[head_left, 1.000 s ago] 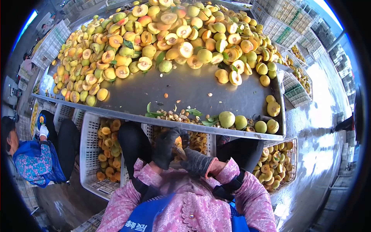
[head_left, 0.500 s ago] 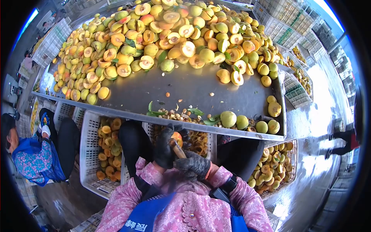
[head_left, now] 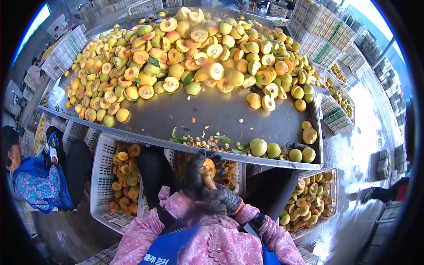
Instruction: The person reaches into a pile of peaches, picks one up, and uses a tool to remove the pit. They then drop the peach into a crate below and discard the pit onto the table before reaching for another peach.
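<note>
right grip [head_left: 222,198], gloved, closed round a wooden handle [head_left: 207,180]; left grip [head_left: 194,174], gloved, curled round an orange-yellow fruit [head_left: 210,166] at the handle's far end, short of the metal surface [head_left: 216,108]; white crate [head_left: 100,185] of fruit halves [head_left: 126,176], left; on the surface, fruit heap [head_left: 181,62]; stacked crates [head_left: 324,26] beyond

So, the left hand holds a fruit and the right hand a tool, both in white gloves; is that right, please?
Not quite: the head view shows dark gloves; the left hand does hold a fruit and the right hand a tool.
</note>
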Tool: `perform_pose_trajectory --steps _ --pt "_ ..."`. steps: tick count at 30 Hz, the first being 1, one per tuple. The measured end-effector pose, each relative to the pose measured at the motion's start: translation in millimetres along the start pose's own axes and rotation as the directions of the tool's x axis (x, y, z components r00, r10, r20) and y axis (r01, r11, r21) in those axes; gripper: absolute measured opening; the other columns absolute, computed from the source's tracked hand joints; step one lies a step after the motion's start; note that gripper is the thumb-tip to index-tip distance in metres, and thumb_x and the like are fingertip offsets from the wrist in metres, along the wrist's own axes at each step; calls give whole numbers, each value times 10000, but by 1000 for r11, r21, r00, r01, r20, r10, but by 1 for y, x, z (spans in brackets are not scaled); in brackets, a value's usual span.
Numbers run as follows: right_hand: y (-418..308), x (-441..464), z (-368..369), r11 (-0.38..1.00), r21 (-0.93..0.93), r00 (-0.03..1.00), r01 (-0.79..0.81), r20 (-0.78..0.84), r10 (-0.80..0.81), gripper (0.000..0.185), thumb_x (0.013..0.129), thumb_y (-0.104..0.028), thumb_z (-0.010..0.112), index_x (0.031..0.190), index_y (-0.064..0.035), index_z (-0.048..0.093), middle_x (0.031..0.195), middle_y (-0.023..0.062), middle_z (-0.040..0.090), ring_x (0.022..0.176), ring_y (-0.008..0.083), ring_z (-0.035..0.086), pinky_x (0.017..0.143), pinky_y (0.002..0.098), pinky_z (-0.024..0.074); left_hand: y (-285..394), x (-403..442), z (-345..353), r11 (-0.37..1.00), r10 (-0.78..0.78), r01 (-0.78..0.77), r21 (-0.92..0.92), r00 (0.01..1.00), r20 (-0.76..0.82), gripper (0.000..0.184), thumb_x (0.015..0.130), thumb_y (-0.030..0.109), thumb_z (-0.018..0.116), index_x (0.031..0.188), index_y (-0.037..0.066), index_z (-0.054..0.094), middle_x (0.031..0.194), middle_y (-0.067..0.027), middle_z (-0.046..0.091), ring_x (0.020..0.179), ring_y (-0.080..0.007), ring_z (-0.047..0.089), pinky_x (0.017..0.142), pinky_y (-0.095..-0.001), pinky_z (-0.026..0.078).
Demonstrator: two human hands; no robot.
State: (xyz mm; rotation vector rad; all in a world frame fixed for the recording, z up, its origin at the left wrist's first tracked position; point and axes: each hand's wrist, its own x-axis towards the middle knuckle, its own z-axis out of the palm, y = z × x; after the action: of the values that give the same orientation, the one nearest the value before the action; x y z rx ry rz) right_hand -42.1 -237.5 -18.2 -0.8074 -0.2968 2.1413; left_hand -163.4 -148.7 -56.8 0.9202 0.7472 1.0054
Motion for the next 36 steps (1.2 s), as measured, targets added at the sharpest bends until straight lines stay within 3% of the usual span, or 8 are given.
perform_pose_trajectory --steps 5,7,9,11,17,19,29,36 --pt "-17 -20 7 989 -68 991 133 13 -132 231 792 -183 655 943 -66 526 692 3 517 513 73 487 444 197 378 61 -12 8 743 488 -424 517 873 14 269 895 160 486 1119 11 489 1004 -91 577 897 -184 574 789 -317 495" --pt "-22 -20 -24 1000 -17 1000 -5 13 5 250 779 -157 626 975 -35 531 673 57 537 548 172 554 492 277 444 105 -10 -1 961 274 -256 106 936 -219 237 886 116 482 1093 3 507 962 -73 575 852 -160 570 761 -287 493" --pt "-13 -7 -38 387 -910 971 148 59 -233 284 769 -143 620 1010 -20 531 712 111 576 577 267 571 522 351 462 127 -10 -52 963 271 -252 100 885 -378 237 903 143 459 1070 -6 538 916 -64 589 820 -148 573 747 -269 491" --pt "9 10 -85 -244 -968 998 55 62 -22 346 776 -176 587 1065 -2 512 792 206 595 684 375 590 584 413 469 143 -11 -109 957 273 -188 222 841 -467 288 899 227 490 1037 -8 582 924 -91 617 833 -177 584 769 -292 476" --pt "26 16 -125 -129 -991 998 35 29 52 346 785 -181 577 1075 -4 510 842 216 596 740 377 594 620 408 472 165 19 -156 275 542 231 933 765 -349 294 808 232 629 975 -9 611 930 -112 640 837 -184 589 774 -285 455" --pt "31 21 -137 -130 -991 999 44 41 25 346 788 -183 574 1078 -5 510 859 219 596 759 377 595 632 407 472 178 59 -116 665 369 26 747 857 -359 288 805 225 636 963 -14 607 933 -107 638 857 -180 590 777 -282 455" --pt "31 36 -144 221 -973 948 -61 -126 -292 334 836 -162 519 1122 6 486 1004 208 570 927 330 566 804 383 446 86 310 25 89 400 -92 992 915 49 600 753 458 563 1110 -23 524 1049 -260 578 970 -372 567 817 -426 456" --pt "3 12 -115 342 -935 932 -92 -202 -300 296 835 -55 532 1121 9 488 1018 170 565 941 218 540 807 341 442 69 305 57 360 462 -220 907 887 32 435 706 206 705 1052 13 523 1024 -164 593 938 -295 580 816 -355 466"
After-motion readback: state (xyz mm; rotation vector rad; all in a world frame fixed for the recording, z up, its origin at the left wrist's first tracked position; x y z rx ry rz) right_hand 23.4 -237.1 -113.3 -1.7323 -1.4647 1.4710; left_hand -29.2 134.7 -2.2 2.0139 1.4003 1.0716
